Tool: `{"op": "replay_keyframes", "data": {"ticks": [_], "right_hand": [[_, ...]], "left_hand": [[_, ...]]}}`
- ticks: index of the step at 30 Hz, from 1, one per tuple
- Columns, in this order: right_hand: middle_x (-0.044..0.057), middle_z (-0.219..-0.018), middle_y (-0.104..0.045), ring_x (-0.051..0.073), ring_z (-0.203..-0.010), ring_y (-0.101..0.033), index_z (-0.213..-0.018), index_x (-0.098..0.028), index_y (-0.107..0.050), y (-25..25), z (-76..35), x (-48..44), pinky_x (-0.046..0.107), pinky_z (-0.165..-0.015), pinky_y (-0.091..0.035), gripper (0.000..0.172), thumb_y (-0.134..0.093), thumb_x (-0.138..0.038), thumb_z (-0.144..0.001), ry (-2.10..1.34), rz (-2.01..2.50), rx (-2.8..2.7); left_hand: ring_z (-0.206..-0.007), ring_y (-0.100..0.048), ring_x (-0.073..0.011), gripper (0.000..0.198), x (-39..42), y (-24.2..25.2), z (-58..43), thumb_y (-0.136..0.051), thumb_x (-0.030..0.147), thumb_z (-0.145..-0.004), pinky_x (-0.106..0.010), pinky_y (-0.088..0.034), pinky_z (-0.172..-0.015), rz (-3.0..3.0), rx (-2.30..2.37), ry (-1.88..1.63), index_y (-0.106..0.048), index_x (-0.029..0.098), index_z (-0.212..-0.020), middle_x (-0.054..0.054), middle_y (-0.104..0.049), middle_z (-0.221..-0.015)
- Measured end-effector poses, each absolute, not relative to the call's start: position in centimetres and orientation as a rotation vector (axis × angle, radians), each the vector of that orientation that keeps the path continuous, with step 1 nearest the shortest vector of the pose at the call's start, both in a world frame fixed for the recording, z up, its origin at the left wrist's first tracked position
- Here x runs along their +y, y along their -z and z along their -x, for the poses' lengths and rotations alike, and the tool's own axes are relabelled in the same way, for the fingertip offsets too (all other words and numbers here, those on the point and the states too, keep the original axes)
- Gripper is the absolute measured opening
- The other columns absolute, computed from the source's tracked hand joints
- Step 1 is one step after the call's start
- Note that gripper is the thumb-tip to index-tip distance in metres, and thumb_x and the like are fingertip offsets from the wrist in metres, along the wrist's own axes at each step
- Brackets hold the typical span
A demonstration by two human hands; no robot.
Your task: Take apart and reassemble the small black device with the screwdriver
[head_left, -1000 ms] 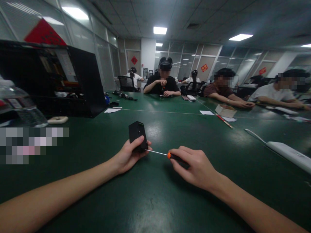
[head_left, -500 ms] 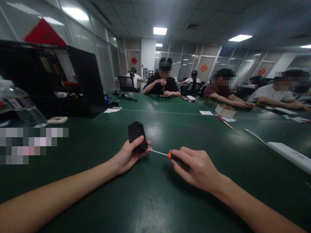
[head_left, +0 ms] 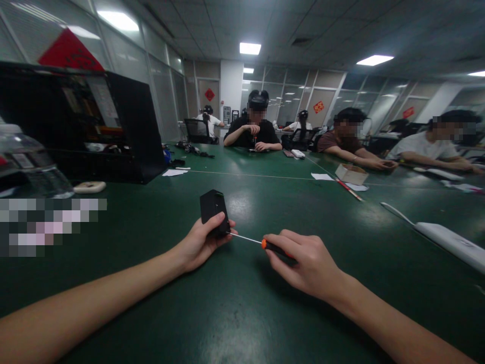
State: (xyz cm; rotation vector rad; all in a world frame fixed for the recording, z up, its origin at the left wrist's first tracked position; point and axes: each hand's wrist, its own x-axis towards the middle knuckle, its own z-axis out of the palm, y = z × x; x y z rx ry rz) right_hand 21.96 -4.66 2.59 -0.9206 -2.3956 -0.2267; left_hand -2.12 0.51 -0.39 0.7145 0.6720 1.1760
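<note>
Just left of the middle of the head view, my left hand (head_left: 202,245) is wrapped round a small black box-shaped device (head_left: 211,208), thumb on its near face. My right hand (head_left: 308,258) grips the black and orange handle of a screwdriver (head_left: 278,250). Its thin metal shaft points left, and the tip meets the lower right edge of the black device. Whether the tip sits in a screw is too small to tell. Both hands are above the green table (head_left: 235,313).
At left stand a large black open case (head_left: 136,126) and a clear plastic bottle (head_left: 38,162). A white power strip (head_left: 450,242) lies at right. Farther back are a small open box (head_left: 351,173) and a red stick (head_left: 348,189). Several people sit around the table.
</note>
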Motion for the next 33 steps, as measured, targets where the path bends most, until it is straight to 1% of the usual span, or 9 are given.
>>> {"op": "replay_keyframes", "data": {"ticks": [5, 11, 16, 19, 22, 25, 27, 29, 33], "right_hand": [[0.004, -0.078, -0.065, 0.012, -0.060, -0.055, -0.109, -0.015, -0.064, -2.4, -21.9, -4.7, 0.024, -0.055, -0.039, 0.021, -0.052, -0.023, -0.094, 0.371, 0.929, -2.417], [0.005, -0.080, -0.070, 0.015, -0.063, -0.057, -0.119, -0.016, -0.063, -2.4, -21.8, -5.8, 0.030, -0.055, -0.038, 0.027, -0.049, -0.017, -0.097, 0.858, 0.820, -2.488], [0.008, -0.088, -0.072, 0.017, -0.066, -0.059, -0.123, -0.017, -0.062, -2.4, -21.0, -6.4, 0.030, -0.056, -0.040, 0.031, -0.046, -0.016, -0.097, 0.796, 0.865, -2.466], [0.008, -0.087, -0.071, 0.016, -0.070, -0.061, -0.115, -0.016, -0.066, -2.3, -20.3, -6.0, 0.028, -0.060, -0.044, 0.026, -0.047, -0.021, -0.097, 0.255, 1.049, -2.382], [0.003, -0.076, -0.065, 0.012, -0.063, -0.056, -0.097, -0.017, -0.069, -2.2, -19.7, -5.0, 0.024, -0.056, -0.043, 0.023, -0.052, -0.032, -0.095, -0.616, 1.219, -2.124], [-0.007, -0.060, -0.041, 0.006, -0.042, -0.026, -0.098, -0.017, -0.065, -2.1, -19.6, -4.1, 0.019, -0.037, -0.022, 0.034, -0.051, -0.046, -0.094, -1.464, 1.267, -1.729], [-0.009, -0.060, -0.031, 0.006, -0.042, -0.011, -0.105, -0.017, -0.063, -1.8, -19.7, -3.8, 0.019, -0.035, -0.013, 0.040, -0.047, -0.051, -0.094, -1.741, 1.249, -1.587], [-0.008, -0.061, -0.036, 0.006, -0.042, -0.018, -0.105, -0.017, -0.064, -1.6, -19.9, -3.8, 0.020, -0.037, -0.019, 0.039, -0.045, -0.049, -0.095, -1.564, 1.254, -1.746], [0.006, -0.081, -0.062, 0.014, -0.064, -0.052, -0.112, -0.016, -0.067, -1.2, -20.3, -4.3, 0.024, -0.056, -0.038, 0.031, -0.045, -0.032, -0.098, -0.233, 1.155, -2.302]], "left_hand": [[-0.071, -0.070, -0.0158, 0.011, 0.6, 0.5, 2.2, -0.068, 0.019, -0.085, -0.022, -0.061, -0.063, -0.723, 0.669, -1.186, -0.066, 0.010, -0.091, -0.009, -0.072, -0.084], [-0.072, -0.071, -0.0164, 0.015, 0.7, 0.7, 2.2, -0.072, 0.021, -0.083, -0.022, -0.061, -0.063, -0.745, 0.692, -1.212, -0.065, 0.011, -0.091, -0.009, -0.072, -0.085], [-0.074, -0.072, -0.0165, 0.017, 0.9, 1.0, 2.2, -0.073, 0.021, -0.082, -0.022, -0.061, -0.063, -0.733, 0.688, -1.225, -0.065, 0.011, -0.093, -0.010, -0.072, -0.087], [-0.073, -0.072, -0.0163, 0.015, 1.0, 1.0, 2.2, -0.072, 0.020, -0.083, -0.022, -0.061, -0.063, -0.714, 0.687, -1.234, -0.065, 0.011, -0.093, -0.009, -0.073, -0.086], [-0.073, -0.072, -0.0162, 0.013, 1.1, 0.9, 2.2, -0.072, 0.019, -0.083, -0.021, -0.061, -0.062, -0.697, 0.699, -1.251, -0.065, 0.011, -0.092, -0.009, -0.073, -0.085], [-0.073, -0.072, -0.0161, 0.015, 1.2, 0.8, 2.1, -0.073, 0.020, -0.082, -0.021, -0.061, -0.061, -0.679, 0.722, -1.265, -0.065, 0.012, -0.091, -0.009, -0.073, -0.085], [-0.072, -0.072, -0.0162, 0.015, 1.3, 0.8, 2.1, -0.074, 0.020, -0.081, -0.022, -0.061, -0.061, -0.674, 0.734, -1.267, -0.065, 0.012, -0.090, -0.008, -0.073, -0.085], [-0.072, -0.072, -0.0162, 0.016, 1.3, 0.8, 2.1, -0.075, 0.021, -0.080, -0.022, -0.061, -0.061, -0.681, 0.746, -1.265, -0.065, 0.012, -0.089, -0.008, -0.073, -0.085], [-0.073, -0.071, -0.0158, 0.015, 1.3, 0.9, 2.1, -0.074, 0.020, -0.081, -0.021, -0.061, -0.062, -0.720, 0.762, -1.263, -0.066, 0.011, -0.090, -0.009, -0.073, -0.085]]}}
